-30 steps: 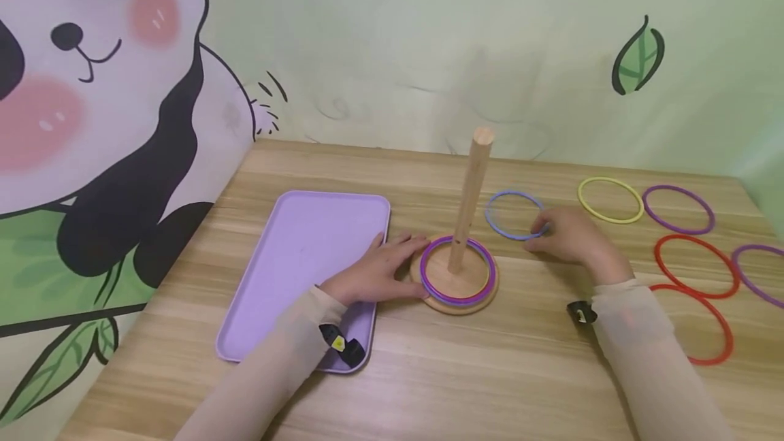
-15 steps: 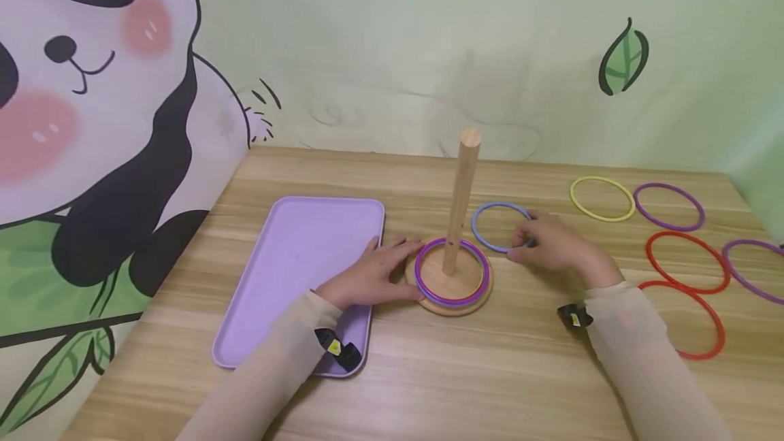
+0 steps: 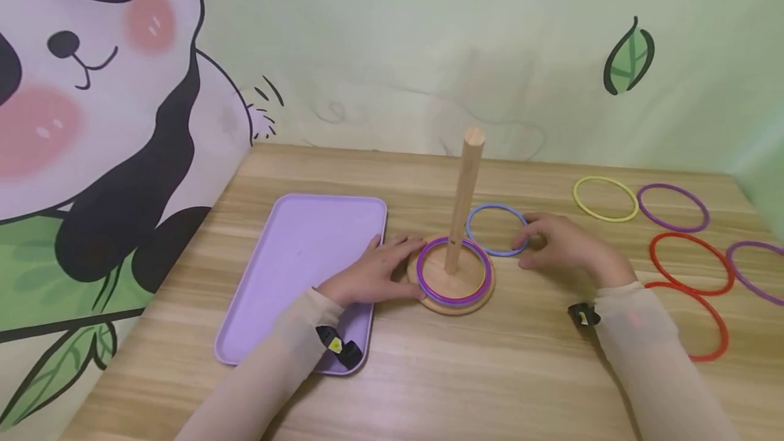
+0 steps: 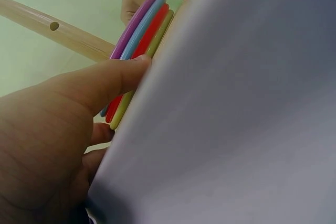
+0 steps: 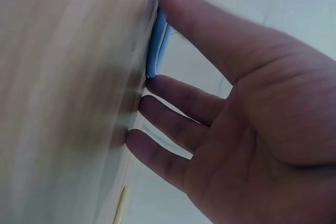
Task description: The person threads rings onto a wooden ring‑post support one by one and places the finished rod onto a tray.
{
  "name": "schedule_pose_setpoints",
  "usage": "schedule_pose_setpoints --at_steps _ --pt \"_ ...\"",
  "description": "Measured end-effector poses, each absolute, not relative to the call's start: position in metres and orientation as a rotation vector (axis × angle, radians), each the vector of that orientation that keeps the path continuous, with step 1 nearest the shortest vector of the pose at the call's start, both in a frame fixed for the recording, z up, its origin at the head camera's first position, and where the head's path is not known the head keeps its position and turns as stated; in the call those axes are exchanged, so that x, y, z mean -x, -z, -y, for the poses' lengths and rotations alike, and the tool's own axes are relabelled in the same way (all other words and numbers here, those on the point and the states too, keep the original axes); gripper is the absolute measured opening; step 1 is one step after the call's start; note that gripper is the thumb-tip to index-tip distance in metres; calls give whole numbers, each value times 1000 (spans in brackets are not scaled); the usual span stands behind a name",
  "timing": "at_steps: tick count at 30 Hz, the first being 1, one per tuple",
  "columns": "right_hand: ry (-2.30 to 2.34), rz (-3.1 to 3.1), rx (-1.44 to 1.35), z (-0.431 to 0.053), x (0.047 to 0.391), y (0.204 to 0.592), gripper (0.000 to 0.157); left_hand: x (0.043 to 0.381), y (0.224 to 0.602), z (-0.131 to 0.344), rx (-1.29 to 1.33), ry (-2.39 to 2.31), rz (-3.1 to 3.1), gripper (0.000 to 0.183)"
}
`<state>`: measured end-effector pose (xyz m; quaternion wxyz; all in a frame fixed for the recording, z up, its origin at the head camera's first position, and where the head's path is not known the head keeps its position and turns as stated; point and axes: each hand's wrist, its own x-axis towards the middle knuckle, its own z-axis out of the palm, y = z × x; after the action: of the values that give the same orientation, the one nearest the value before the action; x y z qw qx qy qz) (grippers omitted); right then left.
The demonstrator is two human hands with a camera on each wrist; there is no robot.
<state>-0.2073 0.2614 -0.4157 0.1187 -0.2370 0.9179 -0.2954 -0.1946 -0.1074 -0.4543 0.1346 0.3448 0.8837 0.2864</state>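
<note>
A wooden post point(image 3: 467, 196) stands upright on a round wooden base point(image 3: 456, 309). Stacked low around it are several rings, a purple ring point(image 3: 422, 282) on top; the left wrist view shows blue, red and yellow ones beneath. My left hand point(image 3: 375, 274) rests spread along the left side of the base, its thumb point(image 4: 128, 72) touching the stack's edge. Flat on the table lies a blue ring point(image 3: 490, 250), its near-left edge right at the base. My right hand point(image 3: 563, 247) is at that ring's right edge, thumb and fingers apart, fingertips down at the tabletop.
A lilac tray point(image 3: 306, 257) lies under my left forearm. On the right of the wooden table point(image 3: 478, 373) are a yellow ring point(image 3: 606, 219), two red rings point(image 3: 692, 291) and two more purple ones. A painted wall point(image 3: 367, 53) rises behind the table.
The blue ring has slid left and nearer, up to the base. My right hand's thumb and fingers have spread from their hold on its edge. My left hand keeps its place.
</note>
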Motion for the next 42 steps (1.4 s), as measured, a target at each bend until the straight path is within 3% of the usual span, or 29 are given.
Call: schedule_pose_setpoints --at_steps 4,10,17,31,42 --pt "836 -2717 762 -263 207 414 11 196 453 106 -1008 -840 -2565 93" --pt "854 -2685 803 -263 206 417 13 196 455 105 -1002 -846 -2563 93" --pt "1049 -2633 728 -262 213 421 27 195 457 107 -1009 -843 -2579 93" --pt "1162 -2641 489 -263 213 424 18 191 456 109 -980 -823 -2568 93" --pt "930 -2785 380 -265 208 414 23 191 452 108 -985 -838 -2561 92"
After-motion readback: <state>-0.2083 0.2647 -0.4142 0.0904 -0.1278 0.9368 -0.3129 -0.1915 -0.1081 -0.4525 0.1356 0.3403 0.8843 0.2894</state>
